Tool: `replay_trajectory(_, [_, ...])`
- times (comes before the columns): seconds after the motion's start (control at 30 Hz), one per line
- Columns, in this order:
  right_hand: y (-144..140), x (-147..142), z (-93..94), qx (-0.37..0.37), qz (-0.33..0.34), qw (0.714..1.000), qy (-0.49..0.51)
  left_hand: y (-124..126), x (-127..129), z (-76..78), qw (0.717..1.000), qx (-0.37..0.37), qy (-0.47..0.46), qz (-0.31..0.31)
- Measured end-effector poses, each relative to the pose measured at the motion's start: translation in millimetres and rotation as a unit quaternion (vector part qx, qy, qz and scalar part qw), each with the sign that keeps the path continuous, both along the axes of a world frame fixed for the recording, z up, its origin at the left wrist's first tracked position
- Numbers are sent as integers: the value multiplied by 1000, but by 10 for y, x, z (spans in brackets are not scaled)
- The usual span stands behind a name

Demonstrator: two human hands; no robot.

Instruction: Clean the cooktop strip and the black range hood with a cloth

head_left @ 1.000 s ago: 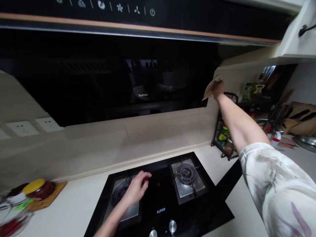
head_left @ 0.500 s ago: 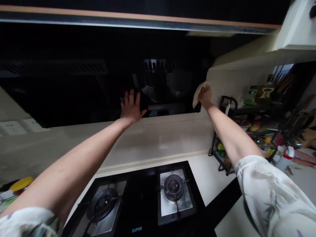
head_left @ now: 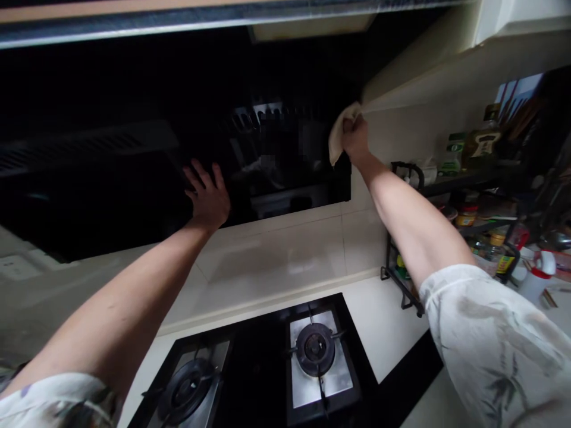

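A glossy black range hood panel (head_left: 276, 172) slants across the wall in front of me. My left hand (head_left: 209, 199) lies against its lower part with the fingers spread, holding nothing. In my right hand (head_left: 355, 139) is a beige cloth (head_left: 339, 135), gripped at the panel's right edge. Part of the cloth is hidden behind my fingers. Below both arms is a black gas stove (head_left: 256, 368) with two burners showing; the right burner (head_left: 315, 348) sits on a shiny metal plate.
A black rack (head_left: 404, 291) with bottles and jars stands to the right, close to my right forearm. Above it hangs a white cabinet (head_left: 513, 27). A white bottle with a red collar (head_left: 538, 276) stands on the counter farther right. Wall sockets (head_left: 18, 267) are at the left.
My right hand has moved up along the panel's right edge with the cloth. My left hand appears farther left on the panel. The camera view has tilted and shifted.
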State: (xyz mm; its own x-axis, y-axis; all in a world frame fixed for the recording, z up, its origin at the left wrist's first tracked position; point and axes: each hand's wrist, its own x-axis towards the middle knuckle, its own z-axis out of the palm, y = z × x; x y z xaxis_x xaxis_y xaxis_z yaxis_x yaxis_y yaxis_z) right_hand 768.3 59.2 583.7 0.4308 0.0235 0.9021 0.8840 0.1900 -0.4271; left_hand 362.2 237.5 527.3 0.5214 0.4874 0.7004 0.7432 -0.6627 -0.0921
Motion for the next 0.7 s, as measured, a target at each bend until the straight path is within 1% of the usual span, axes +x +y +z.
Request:
replay_trajectory(0.03, [32, -3, -49, 3, -4, 1000, 24, 4, 5, -8, 1000, 1, -4, 1])
replay_trajectory(0.07, [52, -25, -148, 6, -12, 999, 51, 11, 9, -14, 1000, 3, -8, 0])
replay_trajectory(0.1, [59, -62, -288, 6, -18, 997, 71, 22, 13, -20, 1000, 7, -9, -3])
replay_trajectory(0.2, [9, -211, -830, -11, -17, 995, 96, 64, 21, -37, 1000, 22, -8, -8])
replay_trajectory(0.3, [-110, -369, -1342, -49, -13, 991, 122, 101, 26, -54, 999, 34, -9, -6])
replay_trajectory(0.33, [-152, -417, -1465, -63, -12, 989, 133, 107, 26, -58, 999, 38, -9, -4])
replay_trajectory(0.37, [-189, -459, -1550, -76, -10, 987, 143, 111, 25, -61, 999, 42, -9, -2])
replay_trajectory(0.4, [-220, -493, -1590, -85, -6, 985, 151, 112, 21, -62, 999, 45, -6, 1])
replay_trajectory(0.43, [-241, -517, -1577, -89, -3, 984, 156, 111, 17, -61, 999, 48, -2, 4])
replay_trajectory(0.47, [-251, -528, -1507, -87, -1, 984, 156, 110, 12, -60, 999, 50, 2, 7])
replay_trajectory(0.5, [-250, -527, -1380, -80, -1, 985, 150, 108, 7, -58, 999, 51, 6, 12])
replay_trajectory(0.53, [-237, -513, -1203, -70, -3, 988, 138, 108, 3, -55, 998, 53, 11, 15])
replay_trajectory(0.57, [-214, -487, -985, -59, -6, 990, 124, 107, -1, -53, 998, 54, 14, 19])
replay_trajectory(0.67, [-93, -354, -285, -23, -13, 996, 89, 103, -6, -47, 998, 52, 16, 29])
replay_trajectory(0.7, [-45, -303, -109, -10, -16, 997, 74, 98, -7, -44, 998, 50, 15, 30])
